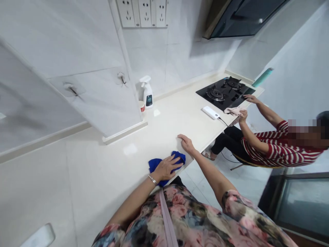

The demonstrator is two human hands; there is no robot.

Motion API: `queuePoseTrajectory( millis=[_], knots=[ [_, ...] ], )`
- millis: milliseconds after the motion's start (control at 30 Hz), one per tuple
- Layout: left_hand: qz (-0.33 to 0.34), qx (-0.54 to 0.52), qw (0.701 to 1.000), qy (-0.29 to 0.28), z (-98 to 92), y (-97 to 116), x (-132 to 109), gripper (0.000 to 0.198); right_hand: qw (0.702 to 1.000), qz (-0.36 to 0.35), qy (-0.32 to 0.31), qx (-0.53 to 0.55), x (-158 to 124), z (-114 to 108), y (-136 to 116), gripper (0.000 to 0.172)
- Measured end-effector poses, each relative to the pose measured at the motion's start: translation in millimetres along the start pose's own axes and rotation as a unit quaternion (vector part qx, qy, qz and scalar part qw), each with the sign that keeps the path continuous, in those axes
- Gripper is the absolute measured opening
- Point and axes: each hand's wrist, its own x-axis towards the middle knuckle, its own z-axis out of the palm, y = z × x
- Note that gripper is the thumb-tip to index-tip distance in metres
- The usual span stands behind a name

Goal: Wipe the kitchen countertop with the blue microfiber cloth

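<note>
My left hand (167,168) lies on a crumpled blue cloth (155,164) at the front edge of the pale countertop (102,175). Its fingers are stretched out and spread, pressing the cloth down, with blue showing between and around them. Part of the cloth is hidden under the palm. To the right, my right hand (187,144) rests on the counter near the edge, holding nothing. Its index finger reaches forward, and the other fingers are partly hidden.
A spray bottle (147,94) stands against the wall by a jutting corner. Farther right lie a white corded device (210,112) and a black gas hob (223,92). A seated person in a striped shirt (277,144) holds a pale cloth (233,110) beside the hob.
</note>
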Motion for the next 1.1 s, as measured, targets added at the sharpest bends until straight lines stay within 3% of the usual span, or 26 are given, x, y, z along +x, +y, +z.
queuePoseTrajectory(
  millis=[167, 267, 467, 633, 800, 967, 1100],
  knots=[
    [0.034, 0.0, 0.999, 0.04, 6.2, 9, -6, 0.047, 0.999, -0.043, -0.03, -0.005, -22, -20, -1, 0.051],
    [0.017, -0.004, 0.999, 0.037, 1.6, 5, -27, 0.044, 0.999, -0.042, -0.03, -0.009, -30, -24, -1, 0.05],
    [-0.144, 0.004, 0.988, 0.063, -18.0, 5, -94, 0.042, 0.998, -0.046, -0.026, -0.02, -31, -26, -2, 0.047],
    [-0.306, 0.039, 0.947, 0.089, -35.4, 7, -125, 0.043, 0.999, -0.041, -0.026, -0.021, -31, -29, -6, 0.047],
    [-0.446, 0.097, 0.874, 0.169, -50.7, -10, -163, 0.043, 0.999, -0.042, -0.024, -0.006, -31, -29, -8, 0.047],
    [-0.587, 0.163, 0.744, 0.274, -76.5, -45, -209, 0.047, 0.999, -0.031, -0.02, -0.003, -32, -27, -10, 0.045],
    [-0.667, 0.18, 0.651, 0.316, -89.3, -68, -209, 0.053, 0.999, -0.032, -0.014, -0.008, -32, -26, -13, 0.045]
  ],
)
